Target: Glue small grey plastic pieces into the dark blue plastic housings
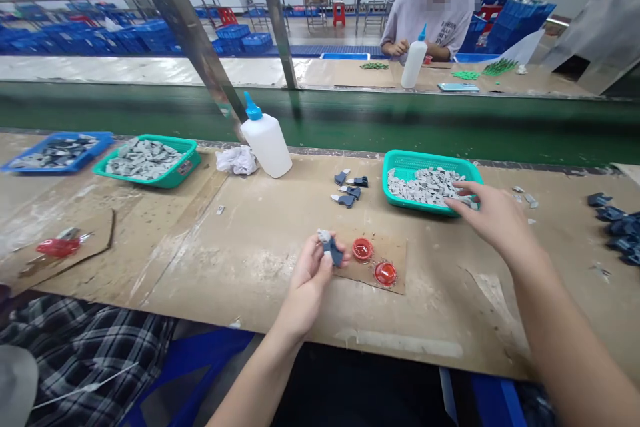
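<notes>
My left hand [313, 273] is closed around a small dark blue-grey plastic part [334, 253] with a light grey piece at its upper end. My right hand [483, 210] reaches over the near right corner of a green basket [393, 200] full of small grey pieces [425, 187]. Its thumb and forefinger are apart among those pieces, and no piece is plainly held. Beside my left hand, two red caps [363, 249] holding glossy red liquid rest on a cardboard piece [400, 285]. Several dark parts with light tips [346, 200] lie beyond it.
A white squeeze bottle [270, 147] stands by crumpled paper [237, 161]. Left are another green basket [173, 180] and a blue tray [107, 140]. Dark parts [623, 227] pile at far right. A metal post [200, 33] rises behind; a co-worker [420, 20] sits across the green belt [340, 120].
</notes>
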Demonstrator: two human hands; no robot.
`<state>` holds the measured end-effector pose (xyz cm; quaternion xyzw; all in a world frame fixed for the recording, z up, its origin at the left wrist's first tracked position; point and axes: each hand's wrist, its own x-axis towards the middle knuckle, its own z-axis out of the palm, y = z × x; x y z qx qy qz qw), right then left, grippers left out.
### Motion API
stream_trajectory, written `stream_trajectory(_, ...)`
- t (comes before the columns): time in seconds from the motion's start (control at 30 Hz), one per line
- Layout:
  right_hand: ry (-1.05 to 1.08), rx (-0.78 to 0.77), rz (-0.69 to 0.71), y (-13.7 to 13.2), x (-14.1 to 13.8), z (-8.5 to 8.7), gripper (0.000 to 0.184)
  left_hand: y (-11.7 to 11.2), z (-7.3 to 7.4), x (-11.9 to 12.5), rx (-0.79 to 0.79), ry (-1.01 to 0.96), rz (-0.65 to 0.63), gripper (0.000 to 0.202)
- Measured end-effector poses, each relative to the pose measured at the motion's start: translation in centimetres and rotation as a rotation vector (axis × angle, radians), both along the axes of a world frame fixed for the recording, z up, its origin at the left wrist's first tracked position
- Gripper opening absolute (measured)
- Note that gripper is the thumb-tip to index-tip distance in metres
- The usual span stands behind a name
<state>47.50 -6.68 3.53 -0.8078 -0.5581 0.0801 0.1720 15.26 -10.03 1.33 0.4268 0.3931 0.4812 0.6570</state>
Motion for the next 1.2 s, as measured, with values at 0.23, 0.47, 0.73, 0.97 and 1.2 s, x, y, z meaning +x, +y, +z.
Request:
stream_trajectory(0.23,-0.058,-0.261,0.005,5.6,1.4,-1.6,0.019,5.9,-1.5,-9.8,0.393,0.941,0.253,0.026)
stream_trajectory(0.47,-0.151,-0.345,-0.026,6.1,1.7,-2.4,0.014,12.0,-0.6,-12.9,0.52,1.333,0.129,0.038)
stream_trajectory(0.73,-0.123,-0.319,0.036,5.9,2.1,-2.9,0.011,13.1,0.7,-1.6,0.636,1.353,-0.177,0.043)
stream_trajectory(0.97,-0.081,-0.135,0.203,6.4,0.7,-2.0,0.022,14.1,-0.1,4.0,0.581,1.37,-0.194,0.044)
stream_trajectory(1.2,-0.062,-0.124,0.406,9.0,0.1,-2.4,0.008,12.5,1.0,0.3,0.556,1.215,-0.176,0.027)
